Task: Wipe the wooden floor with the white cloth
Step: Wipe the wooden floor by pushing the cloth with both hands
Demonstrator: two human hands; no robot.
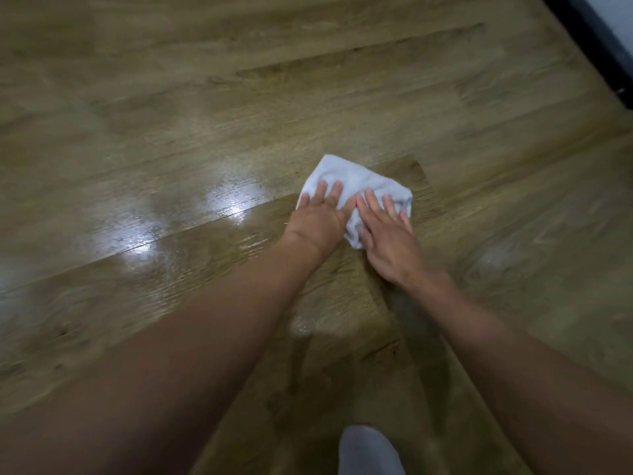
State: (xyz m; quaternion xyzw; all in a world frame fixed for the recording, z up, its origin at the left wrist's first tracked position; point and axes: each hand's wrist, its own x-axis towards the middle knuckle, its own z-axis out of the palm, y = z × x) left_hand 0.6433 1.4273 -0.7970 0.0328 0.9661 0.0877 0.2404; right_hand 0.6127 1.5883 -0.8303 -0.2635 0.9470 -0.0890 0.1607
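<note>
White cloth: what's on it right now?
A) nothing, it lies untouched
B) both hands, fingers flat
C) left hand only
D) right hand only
B: the left hand and the right hand both press on the white cloth with straight fingers, holding it against the wooden floor.

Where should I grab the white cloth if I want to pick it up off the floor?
Probably the far edge of the white cloth, pinched from above on the side away from the person. It lies bunched on the wooden floor, and the left hand and right hand press flat on its near half, so only the far part pokes out free.
</note>
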